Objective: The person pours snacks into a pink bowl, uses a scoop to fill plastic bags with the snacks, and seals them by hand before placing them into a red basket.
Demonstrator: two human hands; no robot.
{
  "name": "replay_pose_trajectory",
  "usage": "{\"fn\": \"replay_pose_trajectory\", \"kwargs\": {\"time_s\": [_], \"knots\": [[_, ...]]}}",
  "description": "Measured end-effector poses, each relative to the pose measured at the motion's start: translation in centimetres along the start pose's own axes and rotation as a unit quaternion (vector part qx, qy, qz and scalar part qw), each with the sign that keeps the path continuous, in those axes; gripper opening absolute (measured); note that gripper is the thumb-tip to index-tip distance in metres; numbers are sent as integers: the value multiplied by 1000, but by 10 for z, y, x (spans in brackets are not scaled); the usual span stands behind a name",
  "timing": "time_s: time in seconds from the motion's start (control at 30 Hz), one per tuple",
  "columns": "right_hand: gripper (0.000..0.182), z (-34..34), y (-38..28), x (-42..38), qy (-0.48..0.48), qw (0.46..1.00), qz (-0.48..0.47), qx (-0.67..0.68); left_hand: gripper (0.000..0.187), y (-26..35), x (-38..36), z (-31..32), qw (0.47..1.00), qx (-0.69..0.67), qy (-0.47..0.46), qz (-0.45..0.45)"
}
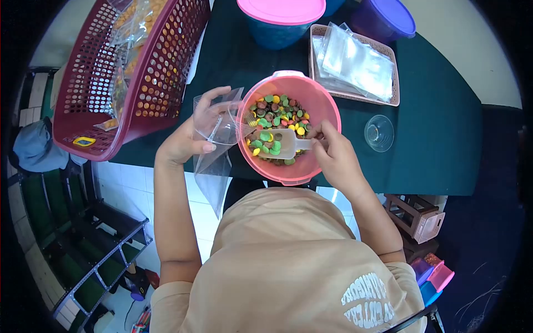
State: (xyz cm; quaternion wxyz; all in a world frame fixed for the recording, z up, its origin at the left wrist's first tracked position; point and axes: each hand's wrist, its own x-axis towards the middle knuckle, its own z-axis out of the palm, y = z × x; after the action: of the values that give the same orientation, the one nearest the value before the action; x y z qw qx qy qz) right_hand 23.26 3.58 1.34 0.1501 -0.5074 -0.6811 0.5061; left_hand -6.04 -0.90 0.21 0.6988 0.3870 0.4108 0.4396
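Dark green cloth (pixel 438 139) covers the table, pale tiled floor below its near edge.

Right hand (pixel 336 158) — fingers curled shut around the handle of a small white scoop (pixel 286 143), thumb on top. Scoop bowl lies in the heap, loaded with a few green and brown pieces.

Left hand (pixel 191 136) — thumb and fingers pinched on the mouth of a clear plastic bag (pixel 214 152), holding it open; bag hangs down past the table edge, its mouth just beside the bowl's left rim.

Pink bowl (pixel 322 105) sits at the near edge of the table, between the two hands. Inside: coated candies (pixel 277 114), green, yellow, red, brown.

Outward:
- Maroon perforated basket (pixel 161 72) tilted at the left, filled bags of orange-yellow pieces inside.
- Shallow pinkish tray (pixel 393 83) behind the bowl, to the right, stacked with empty clear bags (pixel 355 61).
- Small clear glass cup (pixel 379 133) right of the bowl, apart from it.
- Blue tub with pink lid (pixel 280 10) at the far edge; purple lidded tub (pixel 386 16) beside it.

Person wears a tan shirt (pixel 277 261) — white lettering on the right sleeve, not legible.
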Motion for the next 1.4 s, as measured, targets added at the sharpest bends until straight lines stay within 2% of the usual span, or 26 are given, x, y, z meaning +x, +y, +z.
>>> {"fn": "replay_pose_trajectory", "kwargs": {"time_s": [0.13,0.23,0.37,0.43,0.5,0.53,0.57,0.6,0.63,0.7,0.77,0.83,0.87,1.07,1.27,1.3,1.33,1.37,1.4], "knots": [[11,-7,2,2,41,999,-9,-13,118,-4,3,-13,999,-33,-4,-10],[12,-10,1,6,58,998,18,14,115,-2,10,-26,998,-61,-22,-20],[16,-11,0,8,112,992,3,60,110,0,28,-49,992,-67,-97,-40],[16,-11,-5,6,144,988,24,51,109,1,35,-58,992,-6,-111,-61],[16,-12,-11,5,169,984,14,53,115,7,36,-56,990,73,-104,-65],[16,-15,-14,4,182,982,19,51,114,17,33,-46,979,184,-73,-39],[16,-16,-17,2,195,979,27,51,112,25,28,-37,955,293,-41,-13],[15,-17,-24,-1,205,977,33,45,109,25,25,-30,926,373,-7,55],[15,-17,-28,-4,214,975,33,45,109,29,19,-24,925,374,-15,59],[14,-16,-36,-10,232,968,6,90,108,40,7,-10,828,541,16,145],[14,-14,-49,-14,236,966,2,105,108,41,1,-1,829,540,12,147],[14,-10,-62,-14,232,969,-11,82,108,42,-2,4,803,561,10,201],[14,-9,-70,-14,235,969,-12,79,108,42,-3,6,800,566,9,199],[16,-6,-100,-10,202,979,-9,26,106,44,-2,6,804,527,12,274],[17,5,-131,-15,229,971,-1,-70,112,35,0,8,823,494,4,280],[18,7,-135,-17,217,946,-120,-207,112,35,1,9,825,491,4,280],[20,8,-139,-19,197,890,-236,-336,110,34,1,11,835,472,0,283],[20,10,-144,-21,196,891,-234,-337,107,34,1,12,844,455,-5,286],[21,11,-150,-23,194,869,-265,-371,107,33,1,11,845,453,-7,285]]}}
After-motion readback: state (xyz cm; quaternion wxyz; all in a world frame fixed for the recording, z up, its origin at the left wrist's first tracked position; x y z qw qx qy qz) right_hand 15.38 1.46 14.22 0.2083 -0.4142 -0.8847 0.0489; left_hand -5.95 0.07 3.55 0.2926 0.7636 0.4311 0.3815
